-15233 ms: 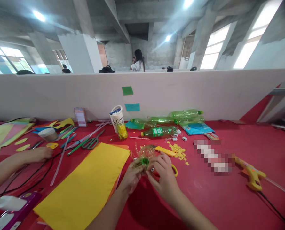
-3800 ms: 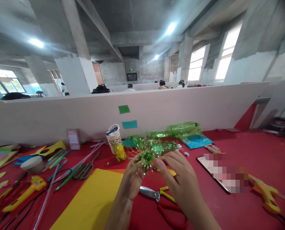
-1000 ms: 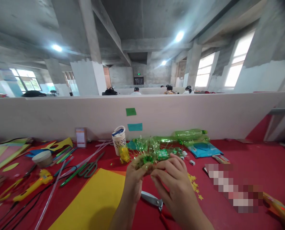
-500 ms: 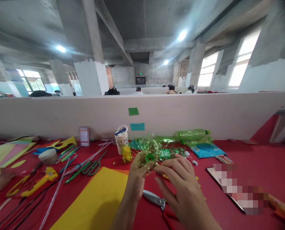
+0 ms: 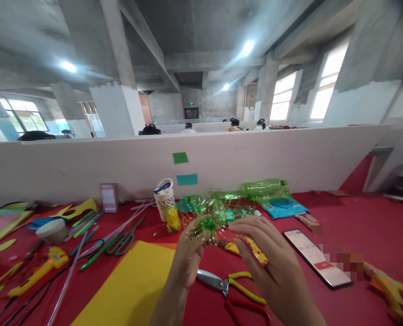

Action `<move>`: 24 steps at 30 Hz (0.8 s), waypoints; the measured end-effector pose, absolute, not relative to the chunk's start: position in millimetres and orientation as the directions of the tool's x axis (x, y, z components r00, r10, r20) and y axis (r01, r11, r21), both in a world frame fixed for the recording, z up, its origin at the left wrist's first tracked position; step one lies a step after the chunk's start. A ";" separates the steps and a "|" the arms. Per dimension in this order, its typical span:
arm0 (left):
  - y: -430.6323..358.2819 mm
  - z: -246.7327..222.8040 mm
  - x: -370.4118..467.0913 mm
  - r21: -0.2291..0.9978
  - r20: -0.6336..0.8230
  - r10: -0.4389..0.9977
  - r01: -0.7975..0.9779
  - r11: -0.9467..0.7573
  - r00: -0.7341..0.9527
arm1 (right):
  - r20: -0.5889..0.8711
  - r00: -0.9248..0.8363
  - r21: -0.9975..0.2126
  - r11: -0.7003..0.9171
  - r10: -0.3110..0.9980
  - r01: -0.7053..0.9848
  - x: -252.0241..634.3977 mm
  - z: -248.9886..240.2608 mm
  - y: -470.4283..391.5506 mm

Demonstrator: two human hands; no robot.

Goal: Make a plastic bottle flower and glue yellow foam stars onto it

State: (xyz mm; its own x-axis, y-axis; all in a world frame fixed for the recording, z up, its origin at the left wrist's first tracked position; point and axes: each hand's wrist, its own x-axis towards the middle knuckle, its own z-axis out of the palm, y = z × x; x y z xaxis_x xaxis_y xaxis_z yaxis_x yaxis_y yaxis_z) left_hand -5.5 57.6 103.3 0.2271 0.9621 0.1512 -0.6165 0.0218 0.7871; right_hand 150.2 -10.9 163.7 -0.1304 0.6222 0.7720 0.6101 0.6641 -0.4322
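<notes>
My left hand (image 5: 190,248) is closed around a cut green plastic bottle top (image 5: 208,225), whose round neck faces me and whose thin clear strips splay outward. Just to the right, my right hand (image 5: 274,253) is open, fingers stretched and apart from the bottle top. Below the hands lie scissors (image 5: 214,280) with one red and one yellow handle, partly behind the right hand. A small yellow piece (image 5: 252,250) with jagged edges shows between the hands. Several green plastic bottles (image 5: 264,186) lie behind, against the white partition.
Left of my hands lie yellow paper (image 5: 130,283), grey-handled scissors (image 5: 124,241) and a yellow glue gun (image 5: 40,271) with its cord. A patterned cup (image 5: 164,201) stands at the back. On the right are a phone (image 5: 316,258), a blue packet (image 5: 284,207) and another yellow tool (image 5: 389,285).
The view has turned slightly right. My right hand has moved a little away from the bottle top, showing more of the scissors' handles and the yellow piece. The left hand keeps its hold.
</notes>
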 end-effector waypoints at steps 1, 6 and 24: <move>56.9 103.3 -5.3 0.787 0.144 0.964 -0.617 0.026 0.224 | 0.768 -0.129 -0.441 0.664 0.628 0.605 150.7 163.7 -10.0; 55.5 103.9 -4.8 0.793 0.142 0.954 -0.608 0.050 0.264 | 0.751 -0.126 -0.477 0.665 0.648 0.574 146.9 164.1 -11.4; 56.2 103.1 -2.9 0.816 0.135 0.950 -0.576 0.054 0.281 | 0.530 0.023 -0.665 0.398 0.848 0.632 139.6 149.4 -0.4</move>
State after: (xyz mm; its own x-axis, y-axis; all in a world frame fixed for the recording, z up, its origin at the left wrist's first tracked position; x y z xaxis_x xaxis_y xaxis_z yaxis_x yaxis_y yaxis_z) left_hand -2.9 56.2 103.1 0.2805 0.9503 0.1348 -0.5759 0.0543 0.8157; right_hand 139.6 -0.4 149.4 0.0234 0.8477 0.5299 0.6318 0.3983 -0.6650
